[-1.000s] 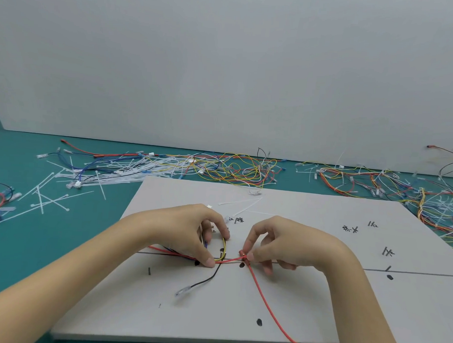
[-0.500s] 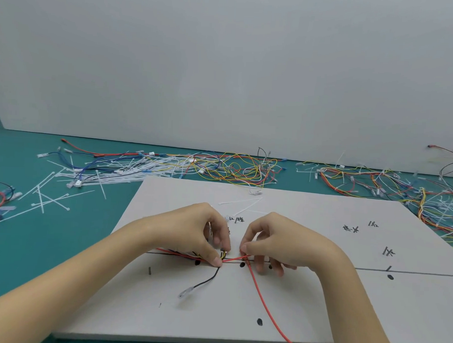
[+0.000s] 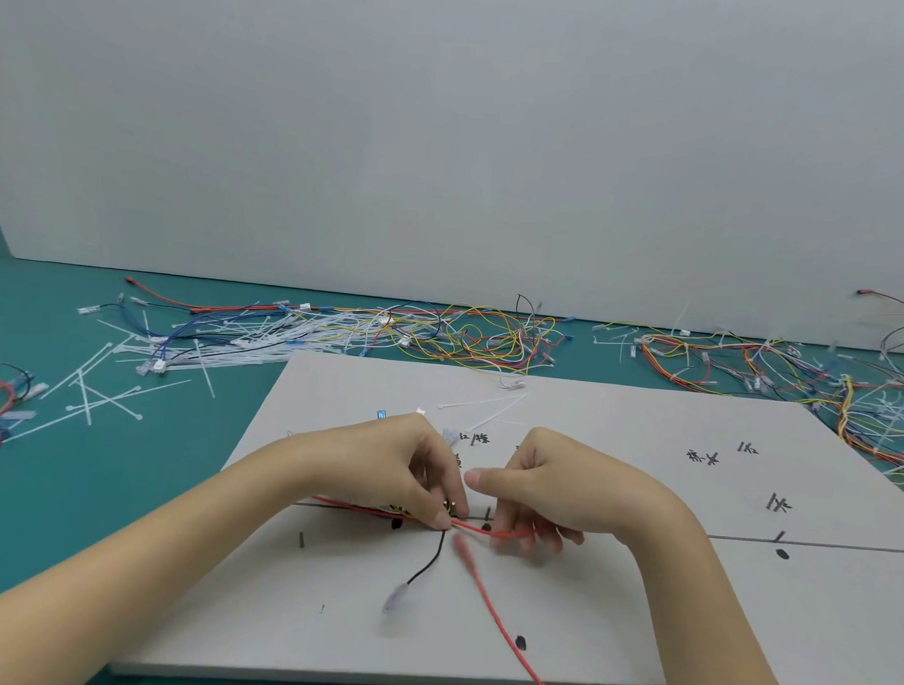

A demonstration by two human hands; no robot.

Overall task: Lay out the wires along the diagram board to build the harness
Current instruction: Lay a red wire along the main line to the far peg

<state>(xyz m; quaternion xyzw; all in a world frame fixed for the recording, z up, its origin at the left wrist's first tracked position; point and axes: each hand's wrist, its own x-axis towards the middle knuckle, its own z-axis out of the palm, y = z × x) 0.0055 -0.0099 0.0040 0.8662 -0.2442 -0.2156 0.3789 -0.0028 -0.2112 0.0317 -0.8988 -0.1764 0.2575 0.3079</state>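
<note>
The grey diagram board [image 3: 610,594] lies in front of me, marked with a drawn line, black dots and handwritten labels. My left hand [image 3: 409,474] pinches a small bundle of wires, red, black and yellow, at a pin on the drawn line. My right hand [image 3: 547,491] holds the red wire [image 3: 492,605] just to the right, its fingers curled round a short loop. The red wire runs down to the board's front edge. A black wire [image 3: 429,562] with a pale connector hangs below my left hand.
Loose white cable ties [image 3: 104,397] lie on the green mat at the left. Heaps of coloured wires [image 3: 481,338] stretch along the wall behind the board, and more wires [image 3: 777,374] spread at the right. A single cable tie [image 3: 483,402] rests on the board's far part.
My right hand has shifted right and drawn the red wire into a loop under its fingers; its thumb lifted. My left hand stays pinched at the same spot. The black wire swung slightly.
</note>
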